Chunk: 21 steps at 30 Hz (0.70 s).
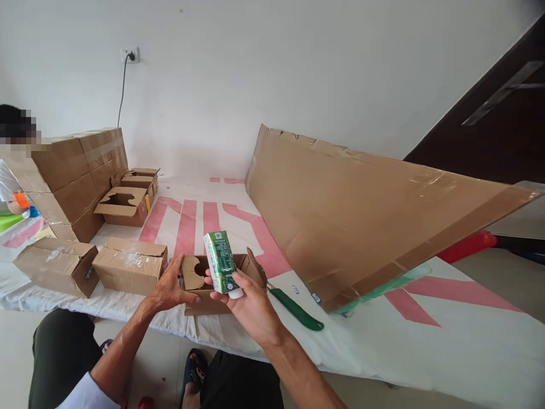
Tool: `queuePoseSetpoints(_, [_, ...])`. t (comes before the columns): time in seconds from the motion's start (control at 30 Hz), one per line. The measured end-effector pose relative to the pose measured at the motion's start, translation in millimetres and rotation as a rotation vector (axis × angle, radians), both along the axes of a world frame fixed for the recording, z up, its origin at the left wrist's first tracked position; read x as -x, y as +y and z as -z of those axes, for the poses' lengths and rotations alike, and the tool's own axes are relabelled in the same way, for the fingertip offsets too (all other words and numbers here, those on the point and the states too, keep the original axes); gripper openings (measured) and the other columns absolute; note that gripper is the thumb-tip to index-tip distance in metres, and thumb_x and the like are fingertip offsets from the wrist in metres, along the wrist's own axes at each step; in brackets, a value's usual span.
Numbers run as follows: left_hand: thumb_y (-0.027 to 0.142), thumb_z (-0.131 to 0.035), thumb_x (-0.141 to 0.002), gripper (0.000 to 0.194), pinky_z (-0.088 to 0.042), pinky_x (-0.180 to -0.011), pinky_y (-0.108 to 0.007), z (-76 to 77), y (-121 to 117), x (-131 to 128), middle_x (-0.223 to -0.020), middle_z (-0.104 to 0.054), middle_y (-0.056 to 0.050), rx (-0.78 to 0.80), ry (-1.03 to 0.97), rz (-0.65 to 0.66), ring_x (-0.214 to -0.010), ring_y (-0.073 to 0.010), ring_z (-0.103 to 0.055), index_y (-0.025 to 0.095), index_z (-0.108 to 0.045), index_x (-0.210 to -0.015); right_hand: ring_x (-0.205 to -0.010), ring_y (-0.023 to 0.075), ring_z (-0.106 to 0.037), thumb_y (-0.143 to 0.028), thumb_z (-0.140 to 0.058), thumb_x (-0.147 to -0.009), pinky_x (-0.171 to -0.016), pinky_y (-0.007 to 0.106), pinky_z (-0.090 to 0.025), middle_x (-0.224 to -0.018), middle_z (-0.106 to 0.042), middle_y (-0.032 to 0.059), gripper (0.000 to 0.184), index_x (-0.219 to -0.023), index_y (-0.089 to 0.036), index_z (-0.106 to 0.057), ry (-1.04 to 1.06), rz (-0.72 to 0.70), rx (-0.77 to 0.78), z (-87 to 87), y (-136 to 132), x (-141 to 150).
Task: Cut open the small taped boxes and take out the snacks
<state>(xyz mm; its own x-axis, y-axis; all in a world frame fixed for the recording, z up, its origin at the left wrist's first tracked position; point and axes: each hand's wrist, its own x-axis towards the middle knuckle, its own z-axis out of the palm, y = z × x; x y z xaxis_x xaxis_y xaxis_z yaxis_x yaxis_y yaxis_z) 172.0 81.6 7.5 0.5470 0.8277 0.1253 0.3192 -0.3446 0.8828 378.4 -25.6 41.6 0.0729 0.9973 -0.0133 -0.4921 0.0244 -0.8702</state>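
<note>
My right hand [255,304] holds a small green and white drink carton [222,261], tilted, above an open cardboard box [208,308] at the table's front edge. My left hand [172,287] grips that box at its left end, thumb on the near side. The box's flaps stand up, one with a rounded cut-out; its inside is mostly hidden behind the carton and my right hand. Just right of the box lies a tool with a green handle [298,309]; its other end is hidden by the box flap.
Two closed cardboard boxes [128,267] [55,264] stand to the left. Behind them are open boxes [121,205] beside a stacked cardboard wall [80,176]. A large cardboard sheet [361,210] leans at the right. A person [11,182] is at the far left.
</note>
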Motion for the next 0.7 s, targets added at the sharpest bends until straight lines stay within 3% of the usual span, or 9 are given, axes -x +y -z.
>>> queuePoseSetpoints(0.23, [0.035,-0.101,-0.054,0.137,-0.033,-0.129,-0.063,-5.6,0.3,1.6,-0.167,-0.041,-0.021,-0.006,0.035,0.033,-0.155,-0.0471,-0.038,0.02,-0.032,-0.171,-0.116,0.0335,-0.07,-0.053,-0.078,-0.083,-0.088,0.046,-0.063,-0.121,-0.076,0.0124,0.04,-0.11,-0.023,-0.076,0.047,0.006,-0.036,15.3,4.5,12.0])
queuePoseSetpoints(0.3, [0.04,-0.102,-0.055,0.137,-0.029,-0.131,-0.064,-14.0,-3.2,3.9,-0.173,-0.033,-0.021,-0.035,0.044,0.039,-0.16,-0.0483,-0.029,0.022,-0.032,-0.172,-0.111,0.0311,-0.07,-0.053,-0.078,-0.083,-0.081,0.04,-0.062,-0.119,-0.076,0.0116,0.041,-0.111,-0.023,-0.076,0.012,0.032,-0.042,16.0,2.7,5.5])
queuePoseSetpoints(0.4, [0.049,-0.091,-0.077,0.113,-0.036,-0.129,-0.058,-39.4,-8.2,6.2,-0.178,-0.027,-0.017,-0.148,-0.046,0.029,-0.164,-0.0432,-0.027,0.027,-0.033,-0.172,-0.099,0.0271,-0.07,-0.054,-0.08,-0.08,-0.068,0.033,-0.058,-0.111,-0.077,0.0097,0.049,-0.117,-0.022,-0.075,-0.146,0.053,-0.022,11.1,1.4,-10.7])
queuePoseSetpoints(0.47, [0.051,-0.079,-0.091,0.088,-0.046,-0.121,-0.052,-60.8,-11.0,4.2,-0.174,-0.037,-0.015,-0.198,-0.094,0.057,-0.157,-0.0392,-0.04,0.028,-0.042,-0.168,-0.091,0.0255,-0.069,-0.053,-0.084,-0.075,-0.065,0.032,-0.056,-0.104,-0.078,0.0077,0.055,-0.119,-0.021,-0.076,-0.291,0.054,0.004,3.0,3.6,-20.5])
queuePoseSetpoints(0.57, [0.055,-0.069,-0.099,0.063,-0.056,-0.105,-0.045,-84.8,-17.1,-5.9,-0.146,-0.068,-0.015,-0.084,-0.095,0.263,-0.128,-0.0338,-0.066,0.023,-0.063,-0.153,-0.088,0.0255,-0.07,-0.055,-0.089,-0.068,-0.067,0.032,-0.056,-0.095,-0.078,0.0051,0.055,-0.11,-0.021,-0.077,-0.39,0.096,0.016,-13.5,12.7,-24.0])
queuePoseSetpoints(0.63, [0.058,-0.07,-0.098,0.061,-0.058,-0.099,-0.043,-89.5,-22.7,-14.4,-0.129,-0.077,-0.014,0.041,-0.157,0.365,-0.114,-0.0317,-0.071,0.02,-0.069,-0.147,-0.09,0.0271,-0.072,-0.057,-0.091,-0.066,-0.072,0.034,-0.058,-0.094,-0.079,0.0052,0.054,-0.104,-0.022,-0.076,-0.362,0.138,-0.002,-23.2,20.6,-18.1])
queuePoseSetpoints(0.7, [0.058,-0.078,-0.092,0.067,-0.058,-0.095,-0.041,-86.9,-26.6,-21.1,-0.124,-0.078,-0.014,0.136,-0.242,0.363,-0.108,-0.0308,-0.072,0.018,-0.069,-0.146,-0.095,0.0296,-0.073,-0.06,-0.091,-0.066,-0.079,0.038,-0.061,-0.099,-0.08,0.0068,0.055,-0.104,-0.023,-0.075,-0.334,0.163,-0.038,-28.6,26.8,-8.8])
